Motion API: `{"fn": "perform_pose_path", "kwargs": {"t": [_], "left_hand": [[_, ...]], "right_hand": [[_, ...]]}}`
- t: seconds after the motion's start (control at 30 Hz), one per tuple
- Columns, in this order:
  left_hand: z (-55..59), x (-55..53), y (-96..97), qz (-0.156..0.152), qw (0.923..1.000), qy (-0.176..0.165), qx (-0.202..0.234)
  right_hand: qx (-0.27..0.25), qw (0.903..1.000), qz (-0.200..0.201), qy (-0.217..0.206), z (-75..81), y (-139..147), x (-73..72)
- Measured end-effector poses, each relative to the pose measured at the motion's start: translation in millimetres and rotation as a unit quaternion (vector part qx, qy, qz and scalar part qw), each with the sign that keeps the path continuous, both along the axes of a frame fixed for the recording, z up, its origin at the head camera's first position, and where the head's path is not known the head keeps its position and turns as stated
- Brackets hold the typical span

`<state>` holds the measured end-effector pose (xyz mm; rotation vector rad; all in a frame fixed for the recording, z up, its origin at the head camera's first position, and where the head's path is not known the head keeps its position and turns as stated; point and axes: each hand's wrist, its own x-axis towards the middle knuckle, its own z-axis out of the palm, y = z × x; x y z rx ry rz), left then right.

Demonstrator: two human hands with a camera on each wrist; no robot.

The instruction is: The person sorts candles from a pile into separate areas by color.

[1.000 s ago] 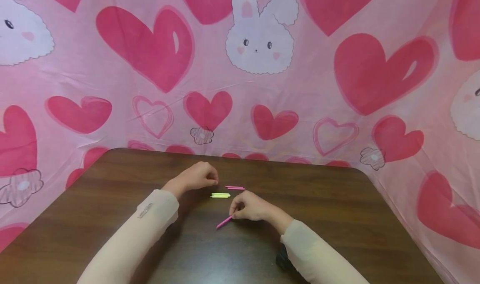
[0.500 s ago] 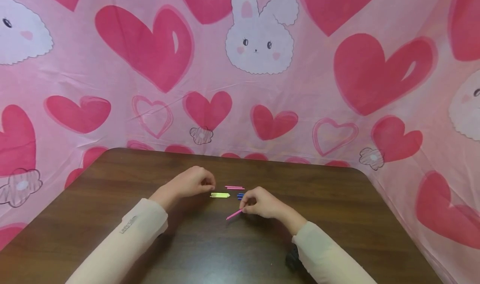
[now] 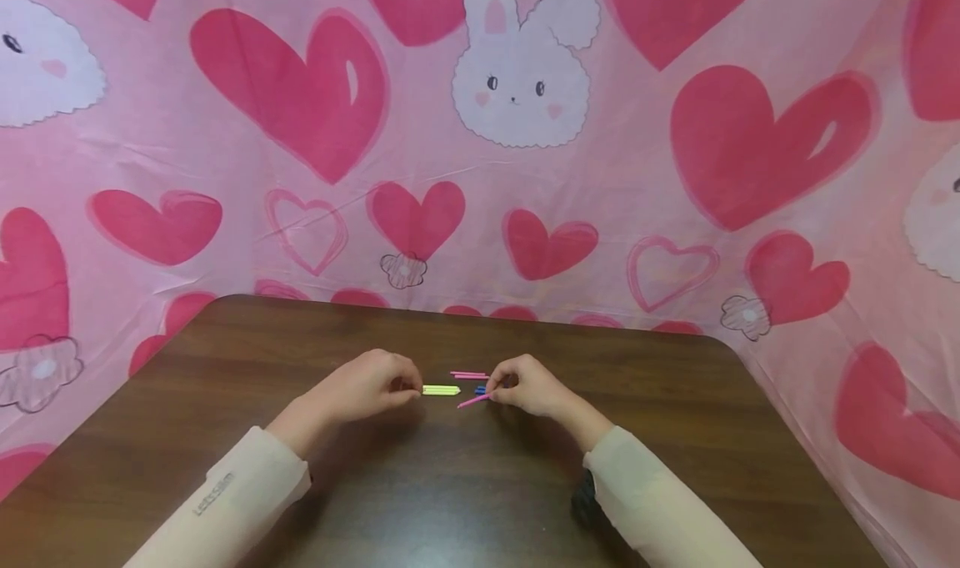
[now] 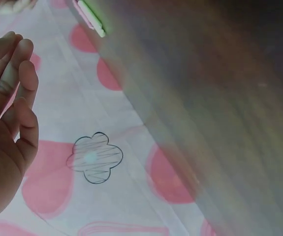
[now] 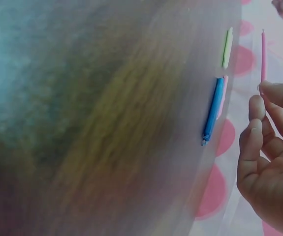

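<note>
My right hand (image 3: 528, 384) pinches one end of a thin pink candle (image 3: 472, 401) between thumb and fingertips. In the right wrist view this candle (image 5: 264, 56) extends from the fingertips, a short wick at its far end. My left hand (image 3: 367, 389), its fingers loosely bent and holding nothing visible, hovers by the left end of the yellow-green candles (image 3: 441, 390) on the table. The left wrist view shows a gap between the left hand (image 4: 8, 108) and those candles (image 4: 92, 18). Blue candles (image 3: 480, 391) lie partly hidden behind the right hand.
Further pink candles (image 3: 468, 375) lie just behind the yellow-green ones on the brown wooden table (image 3: 450, 493). A pink cloth with hearts and rabbits (image 3: 420, 151) hangs behind the table's far edge. A dark object (image 3: 587, 501) shows under the right sleeve.
My right hand has carried the pink candle farther away and slightly right, uncovering part of the blue candles. My left hand has drawn back toward me and slightly left.
</note>
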<state>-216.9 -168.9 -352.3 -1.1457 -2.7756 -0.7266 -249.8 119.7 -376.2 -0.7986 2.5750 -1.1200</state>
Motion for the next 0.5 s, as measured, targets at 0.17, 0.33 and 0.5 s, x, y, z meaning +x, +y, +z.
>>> {"fn": "perform_pose_path", "kwargs": {"t": [0.17, 0.33, 0.5], "left_hand": [[-3.6, 9.4, -4.5, 0.001, 1.0000, 0.005, 0.000], [-7.8, 16.9, -13.7, 0.002, 0.9996, 0.027, -0.004], [-6.9, 20.4, -27.4, 0.025, 0.9987, 0.045, 0.000]], "right_hand": [[-0.013, 0.9984, -0.055, 0.003, -3.5, -4.9, -7.0], [-0.016, 0.9954, -0.094, 0.008, -11.5, -9.0, -11.7], [-0.019, 0.9898, -0.140, 0.022, -15.1, -11.5, -21.2]]}}
